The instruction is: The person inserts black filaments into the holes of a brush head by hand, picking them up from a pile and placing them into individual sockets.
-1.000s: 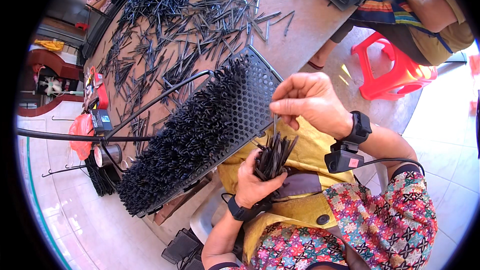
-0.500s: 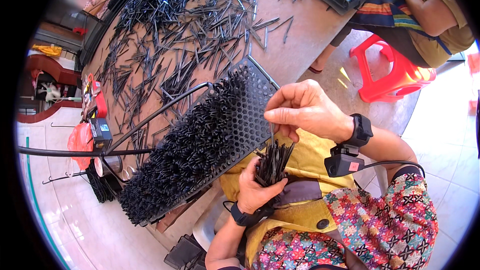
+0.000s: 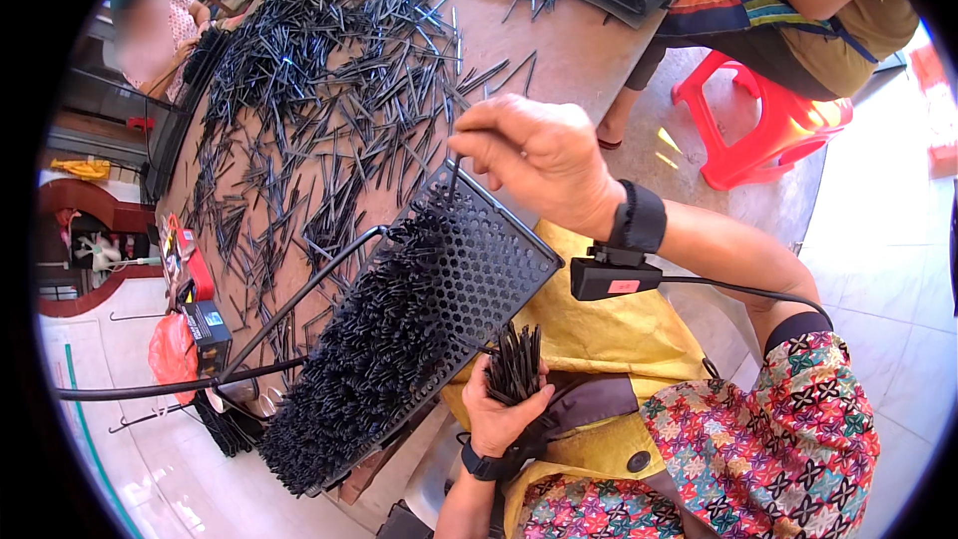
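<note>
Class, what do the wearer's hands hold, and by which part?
Left hand: bundle of black strips, below their upper tips. Right hand: one black strip, pinched above its lower end.

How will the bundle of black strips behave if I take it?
The bundle of black strips probably splays if loosened: no tie shows, only the left hand gripping it. It seems fairly stiff, since its upper ends stand straight.
</note>
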A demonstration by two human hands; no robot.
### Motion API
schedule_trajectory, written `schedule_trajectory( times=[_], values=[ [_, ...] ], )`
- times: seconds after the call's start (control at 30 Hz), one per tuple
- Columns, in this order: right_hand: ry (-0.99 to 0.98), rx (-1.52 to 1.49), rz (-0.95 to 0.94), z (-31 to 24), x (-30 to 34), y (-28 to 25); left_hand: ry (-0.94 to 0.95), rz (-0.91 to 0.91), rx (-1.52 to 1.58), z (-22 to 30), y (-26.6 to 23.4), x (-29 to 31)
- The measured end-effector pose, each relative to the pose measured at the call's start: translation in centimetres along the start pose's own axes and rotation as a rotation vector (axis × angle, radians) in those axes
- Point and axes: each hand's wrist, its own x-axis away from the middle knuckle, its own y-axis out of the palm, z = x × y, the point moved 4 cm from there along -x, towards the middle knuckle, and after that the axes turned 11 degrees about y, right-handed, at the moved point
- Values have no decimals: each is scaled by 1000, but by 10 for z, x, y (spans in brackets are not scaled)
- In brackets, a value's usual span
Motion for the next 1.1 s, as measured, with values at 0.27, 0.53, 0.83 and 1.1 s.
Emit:
schedule_trajectory(
  times=[0.27,0.53,0.83,1.1],
  values=[
    [-320,78,-62,-5,-8,14,8,-17,-15,2,2,-3],
    [-351,88,-145,-6,-6,25,31,-34,0,1,0,-4],
    [-423,498,-440,1,1,40,7,-72,30,-11,-7,4],
    [-177,220,-349,-10,15,22,112,-46,-81,-9,-11,1]
  ],
)
